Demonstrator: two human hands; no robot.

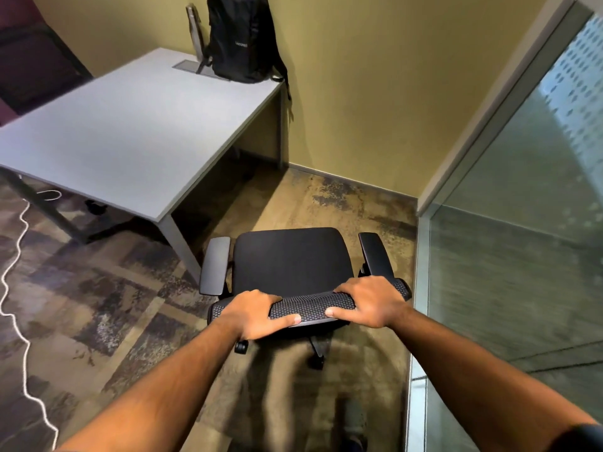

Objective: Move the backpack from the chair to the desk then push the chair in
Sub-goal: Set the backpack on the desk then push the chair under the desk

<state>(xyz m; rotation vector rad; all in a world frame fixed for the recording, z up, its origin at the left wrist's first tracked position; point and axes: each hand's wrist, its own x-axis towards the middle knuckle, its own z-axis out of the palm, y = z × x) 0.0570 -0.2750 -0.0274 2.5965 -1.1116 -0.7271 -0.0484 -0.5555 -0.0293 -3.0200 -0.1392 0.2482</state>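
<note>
A black backpack (241,40) stands upright at the far right corner of the grey desk (130,135), leaning on the wall, one strap hanging over the desk's edge. A black office chair (290,259) with an empty seat stands on the carpet to the right of the desk's near corner, facing the wall. My left hand (257,313) grips the left part of the chair's mesh backrest top (308,305). My right hand (368,301) grips its right part.
A glass partition (522,223) runs close along the chair's right side. A yellow wall (375,93) lies ahead. A white cable (16,288) snakes over the carpet at the left. A dark chair (32,66) stands beyond the desk's far left side.
</note>
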